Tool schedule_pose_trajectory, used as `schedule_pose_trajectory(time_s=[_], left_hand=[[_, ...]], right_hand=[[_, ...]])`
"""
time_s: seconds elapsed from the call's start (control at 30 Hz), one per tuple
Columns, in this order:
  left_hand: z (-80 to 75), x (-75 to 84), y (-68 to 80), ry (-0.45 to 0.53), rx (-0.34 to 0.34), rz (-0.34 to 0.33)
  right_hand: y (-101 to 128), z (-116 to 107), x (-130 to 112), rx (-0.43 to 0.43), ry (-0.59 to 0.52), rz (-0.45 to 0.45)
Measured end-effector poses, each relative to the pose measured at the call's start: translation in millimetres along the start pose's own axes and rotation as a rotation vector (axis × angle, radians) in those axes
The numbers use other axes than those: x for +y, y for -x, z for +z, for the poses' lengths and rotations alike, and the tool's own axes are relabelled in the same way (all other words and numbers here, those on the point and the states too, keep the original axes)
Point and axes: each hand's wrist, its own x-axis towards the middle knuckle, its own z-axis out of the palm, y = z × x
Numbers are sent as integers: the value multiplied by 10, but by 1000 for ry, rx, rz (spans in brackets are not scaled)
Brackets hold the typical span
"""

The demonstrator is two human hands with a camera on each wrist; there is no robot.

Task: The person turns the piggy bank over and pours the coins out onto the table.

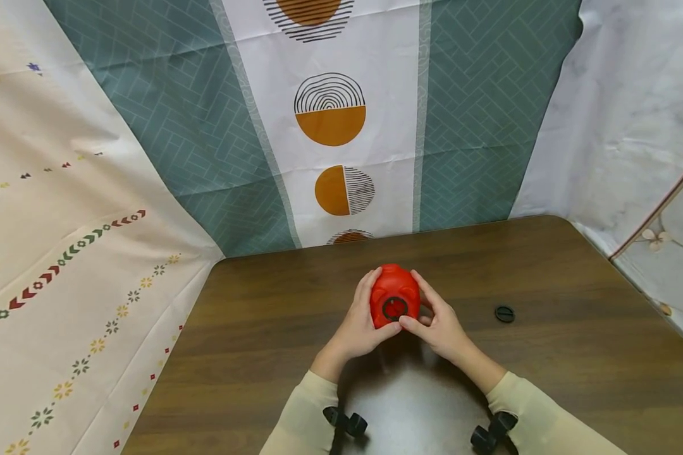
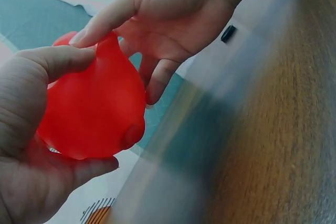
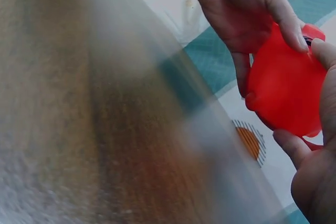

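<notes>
Both hands hold a rounded red piggy bank (image 1: 394,287) up above the table, its underside turned toward the head camera. A round black-rimmed hole (image 1: 395,308) shows in that underside, with red inside it. My left hand (image 1: 358,325) grips the left side, its thumb by the hole's lower edge. My right hand (image 1: 441,328) holds the right side, the thumbtip at the rim near the other thumb. In the left wrist view the smooth red body (image 2: 97,108) fills the space between the hands. A black round plug (image 1: 504,314) with a bar across it lies on the table to the right.
The brown wooden table (image 1: 262,354) has its far edge against a hanging teal and white cloth (image 1: 478,114). Patterned pale cloth (image 1: 91,253) hangs at the left, and white cloth (image 1: 620,126) at the right. Black camera straps sit on both wrists.
</notes>
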Motion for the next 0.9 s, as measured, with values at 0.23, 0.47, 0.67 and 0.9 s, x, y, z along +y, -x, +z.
schedule_pose_trajectory(time_s=[0.23,0.47,0.67,0.9], left_hand=[[62,-303,-29,-2,61,-33],[69,-317,-33,-29,65,-46],[78,-326,-39,-28,73,-31],[81,-372,-42,-29,59,-52]], right_hand=[[-53,-50,305,-69,-55,10],[-60,-51,313,-89,-98,39],[-62,-68,314,-87,-83,119],[-60,-81,297,-105,-104,184]])
